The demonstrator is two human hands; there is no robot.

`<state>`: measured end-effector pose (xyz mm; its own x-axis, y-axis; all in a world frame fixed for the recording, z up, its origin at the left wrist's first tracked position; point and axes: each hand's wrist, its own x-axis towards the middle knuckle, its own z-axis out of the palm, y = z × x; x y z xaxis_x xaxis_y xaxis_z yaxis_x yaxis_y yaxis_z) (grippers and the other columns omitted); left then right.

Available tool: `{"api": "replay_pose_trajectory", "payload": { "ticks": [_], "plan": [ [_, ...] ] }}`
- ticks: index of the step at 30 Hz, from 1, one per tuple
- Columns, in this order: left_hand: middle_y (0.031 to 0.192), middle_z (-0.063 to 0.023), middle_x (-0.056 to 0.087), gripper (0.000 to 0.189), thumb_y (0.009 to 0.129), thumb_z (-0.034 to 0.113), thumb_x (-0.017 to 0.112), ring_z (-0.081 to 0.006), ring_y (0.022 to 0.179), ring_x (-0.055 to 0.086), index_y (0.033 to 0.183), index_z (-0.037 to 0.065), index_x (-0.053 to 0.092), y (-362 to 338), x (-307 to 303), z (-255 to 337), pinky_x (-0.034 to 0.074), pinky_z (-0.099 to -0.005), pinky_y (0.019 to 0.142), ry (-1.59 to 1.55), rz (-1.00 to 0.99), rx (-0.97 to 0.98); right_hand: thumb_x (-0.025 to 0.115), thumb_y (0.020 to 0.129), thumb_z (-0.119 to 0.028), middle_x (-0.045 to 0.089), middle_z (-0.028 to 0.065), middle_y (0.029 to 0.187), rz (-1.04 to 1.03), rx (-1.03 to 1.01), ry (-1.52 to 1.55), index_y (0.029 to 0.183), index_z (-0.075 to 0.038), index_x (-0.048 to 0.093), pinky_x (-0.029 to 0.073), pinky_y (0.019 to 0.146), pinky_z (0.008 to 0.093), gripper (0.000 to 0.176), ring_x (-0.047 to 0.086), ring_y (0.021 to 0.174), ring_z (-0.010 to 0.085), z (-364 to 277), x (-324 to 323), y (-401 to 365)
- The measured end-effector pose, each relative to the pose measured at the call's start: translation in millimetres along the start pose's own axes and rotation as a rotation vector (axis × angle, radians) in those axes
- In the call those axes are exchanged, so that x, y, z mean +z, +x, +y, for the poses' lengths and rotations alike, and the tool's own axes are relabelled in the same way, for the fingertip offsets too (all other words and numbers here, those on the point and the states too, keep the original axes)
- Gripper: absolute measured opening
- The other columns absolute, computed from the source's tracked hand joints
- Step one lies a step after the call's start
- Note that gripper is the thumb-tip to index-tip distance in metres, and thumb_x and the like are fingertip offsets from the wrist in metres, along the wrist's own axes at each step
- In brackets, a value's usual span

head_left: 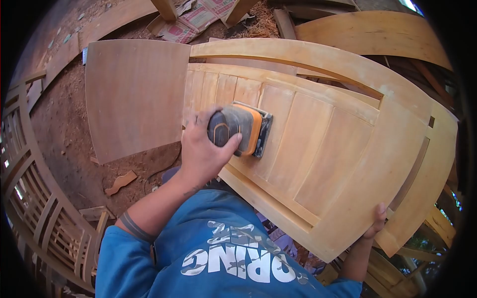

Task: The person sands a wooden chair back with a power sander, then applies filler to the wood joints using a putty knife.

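Note:
My left hand (pixel 203 146) is wrapped around a palm sander (pixel 232 128) with a dark grey body and an orange band. The sander is tilted on its side, its flat pad against the slatted middle of a pale framed wooden panel (pixel 357 164). The panel slants across the view, with long slots along its rails. At its lower right edge, my right hand (pixel 376 223) grips the frame near a narrow slot; most of its fingers are hidden behind the wood. A plain flat board (pixel 136 94) adjoins the panel's left end.
Slatted wooden frames (pixel 44 213) stand at the left. A small wavy wood offcut (pixel 120 182) lies on the brown dirt floor (pixel 64 134). Printed cardboard (pixel 201 20) and shavings are at the top, and a curved board (pixel 372 35) lies behind at the upper right.

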<state>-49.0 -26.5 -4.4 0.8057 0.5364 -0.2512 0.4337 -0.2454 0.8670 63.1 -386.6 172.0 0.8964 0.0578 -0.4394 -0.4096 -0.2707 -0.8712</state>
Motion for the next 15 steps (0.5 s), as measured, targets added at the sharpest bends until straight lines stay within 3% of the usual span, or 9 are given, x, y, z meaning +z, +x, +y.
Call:
{"api": "replay_pose_trajectory", "payload": {
  "ticks": [3, 5, 8, 11, 14, 15],
  "plan": [
    [0.1, -0.017, 0.053, 0.057, 0.068, 0.022, 0.075, -0.0291, 0.094, 0.056, 0.116, 0.008, 0.049, 45, -5, -1, 0.046, -0.0376, 0.082, 0.041, 0.021, -0.15, 0.047, 0.085, -0.038, 0.046, 0.0185, 0.128, -0.033, 0.006, 0.005, 0.135, 0.001, 0.031, 0.045, 0.093, 0.0433, 0.065, 0.05, 0.114, 0.0311, -4, 5, 0],
    [0.099, -0.0168, 0.053, 0.056, 0.069, 0.023, 0.075, -0.0288, 0.093, 0.056, 0.116, 0.009, 0.049, 39, -4, -12, 0.046, -0.0377, 0.082, 0.041, 0.03, -0.147, 0.047, 0.085, -0.038, 0.044, 0.0188, 0.13, -0.046, 0.016, 0.012, 0.135, 0.001, 0.03, 0.043, 0.095, 0.043, 0.066, 0.048, 0.116, 0.0308, -4, -1, 1],
    [0.098, -0.0167, 0.053, 0.057, 0.068, 0.021, 0.075, -0.0287, 0.091, 0.056, 0.116, 0.008, 0.048, 10, -4, -24, 0.046, -0.0383, 0.082, 0.059, 0.018, -0.121, 0.05, 0.084, -0.034, 0.039, 0.0183, 0.132, 0.151, -0.217, -0.141, 0.137, 0.002, 0.026, 0.04, 0.097, 0.0404, 0.068, 0.042, 0.121, 0.0288, -7, 23, 1],
    [0.097, -0.0163, 0.052, 0.058, 0.067, 0.017, 0.075, -0.029, 0.089, 0.056, 0.116, 0.007, 0.047, -29, -5, -25, 0.046, -0.0384, 0.081, 0.012, -0.009, -0.123, 0.052, 0.086, -0.032, 0.035, 0.0206, 0.136, 0.2, -0.788, -0.8, 0.137, 0.0, 0.027, 0.038, 0.099, 0.0425, 0.065, 0.038, 0.124, 0.0304, -40, 81, 16],
    [0.096, -0.0158, 0.051, 0.058, 0.066, 0.014, 0.076, -0.0296, 0.088, 0.056, 0.116, 0.007, 0.047, -38, -2, -20, 0.046, -0.0384, 0.08, -0.051, -0.014, -0.068, 0.055, 0.085, -0.027, 0.036, 0.023, 0.135, 0.025, -1.02, -1.137, 0.133, -0.002, 0.035, 0.037, 0.099, 0.0443, 0.057, 0.041, 0.122, 0.033, -67, 101, 18],
    [0.096, -0.0157, 0.051, 0.058, 0.065, 0.013, 0.076, -0.0299, 0.088, 0.056, 0.116, 0.008, 0.048, -32, -3, -18, 0.046, -0.0384, 0.08, -0.068, -0.015, -0.043, 0.057, 0.083, -0.02, 0.038, 0.0233, 0.134, -0.222, -0.938, -1.266, 0.129, -0.002, 0.039, 0.035, 0.101, 0.0453, 0.053, 0.041, 0.122, 0.0344, -82, 119, 20]
  ]
}}
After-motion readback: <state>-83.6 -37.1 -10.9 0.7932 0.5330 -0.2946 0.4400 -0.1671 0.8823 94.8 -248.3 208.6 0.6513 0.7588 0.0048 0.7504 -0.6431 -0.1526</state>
